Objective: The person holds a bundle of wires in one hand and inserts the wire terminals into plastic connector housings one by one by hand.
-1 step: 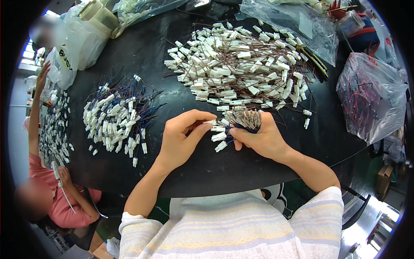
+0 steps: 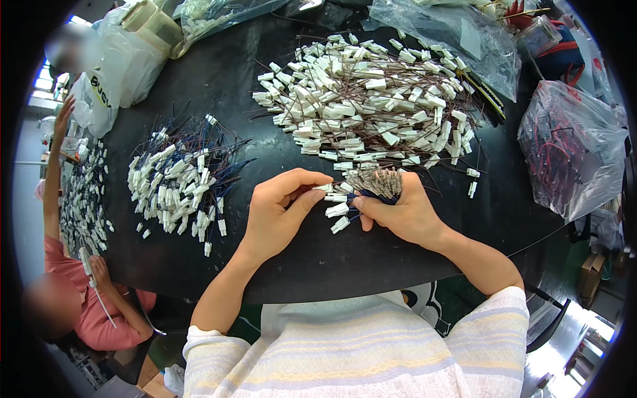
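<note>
Bright window [image 2: 44, 83] at left; soft sheen on black tabletop [image 2: 219, 83]; fisheye rim dark, curved.

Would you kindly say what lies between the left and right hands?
In the head view, white connectors lie between the left hand and right hand, which holds a wire bundle.

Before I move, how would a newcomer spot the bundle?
On the black table sits the big pile; just nearer is the right hand. In its grip is the bundle: blue wires, white connectors at left. Unlike the big pile and small pile, both lying loose, it is gathered, tan tips packed together.
</note>
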Demonstrator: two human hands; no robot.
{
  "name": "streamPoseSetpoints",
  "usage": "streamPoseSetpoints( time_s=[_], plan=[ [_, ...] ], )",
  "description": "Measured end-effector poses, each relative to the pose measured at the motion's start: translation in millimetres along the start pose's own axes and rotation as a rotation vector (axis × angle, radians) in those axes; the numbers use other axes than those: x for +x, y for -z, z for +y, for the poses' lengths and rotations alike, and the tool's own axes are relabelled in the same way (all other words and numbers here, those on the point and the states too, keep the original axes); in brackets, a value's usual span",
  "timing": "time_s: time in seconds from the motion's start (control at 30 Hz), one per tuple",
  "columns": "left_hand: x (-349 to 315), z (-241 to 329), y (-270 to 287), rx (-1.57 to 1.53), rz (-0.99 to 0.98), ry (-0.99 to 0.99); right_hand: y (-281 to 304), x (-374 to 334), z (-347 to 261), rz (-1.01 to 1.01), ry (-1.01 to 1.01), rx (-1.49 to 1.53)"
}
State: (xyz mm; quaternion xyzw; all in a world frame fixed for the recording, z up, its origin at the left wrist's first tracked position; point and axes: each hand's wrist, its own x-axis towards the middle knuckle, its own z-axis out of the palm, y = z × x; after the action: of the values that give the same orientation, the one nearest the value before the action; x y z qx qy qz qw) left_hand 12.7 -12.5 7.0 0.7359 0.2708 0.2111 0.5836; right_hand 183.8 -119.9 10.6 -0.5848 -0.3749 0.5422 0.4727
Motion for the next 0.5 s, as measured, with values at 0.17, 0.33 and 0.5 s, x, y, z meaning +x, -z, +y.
streamPoseSetpoints(
  time_s=[0.17, 0.33, 0.5],
  plan=[
    [-2.6, -0.1, 1.0, -0.149, -0.006, 0.059, -0.6, 0.4, 0.1, -0.001, 0.001, -0.018],
    [-3.6, -2.7, -0.3, -0.187, 0.047, 0.004, -1.8, 0.1, -0.8, 0.006, 0.012, -0.046],
    [-3.4, -4.7, -2.1, -0.181, 0.043, -0.005, -1.1, -0.1, -0.8, 0.010, -0.002, -0.058]
  ],
)
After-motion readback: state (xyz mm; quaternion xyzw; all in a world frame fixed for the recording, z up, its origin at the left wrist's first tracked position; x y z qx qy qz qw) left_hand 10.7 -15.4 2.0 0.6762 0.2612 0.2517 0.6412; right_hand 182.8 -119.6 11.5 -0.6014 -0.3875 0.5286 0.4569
